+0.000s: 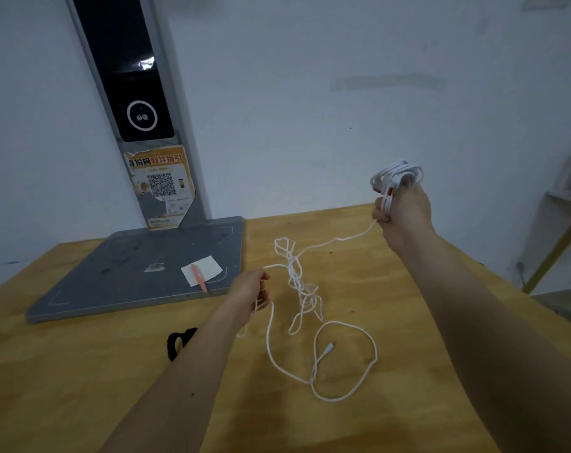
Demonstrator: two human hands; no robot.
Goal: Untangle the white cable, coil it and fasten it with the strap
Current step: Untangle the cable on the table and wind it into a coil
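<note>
**A:** so where's it at? Wooden table (408,403), grey scanner base (140,266) at the back left, and the white cable (343,364) spread across the middle. Looks maybe half done to me.

**B:** about that. Right hand (405,210) is raised off the table and clenched around a bundle of finished loops, which stick out above the fist. A strand runs from it down to the knot (299,279), a twisted clump lying between the hands. Left hand (250,292) is down near the table, fingers closed on a strand just left of that clump.

**A:** and the cable itself?

**B:** thin, light, floppy I'd guess. It'll keep no shape, so the loops probably spring apart if the fist relaxes. I'd pinch it right beside the clump and tease it loose, since yanking likely tightens it.

**A:** plug?

**B:** plug (327,348) sits free inside the big loop near the front. Black strap (179,341) lies untouched, left of the left forearm.
</note>
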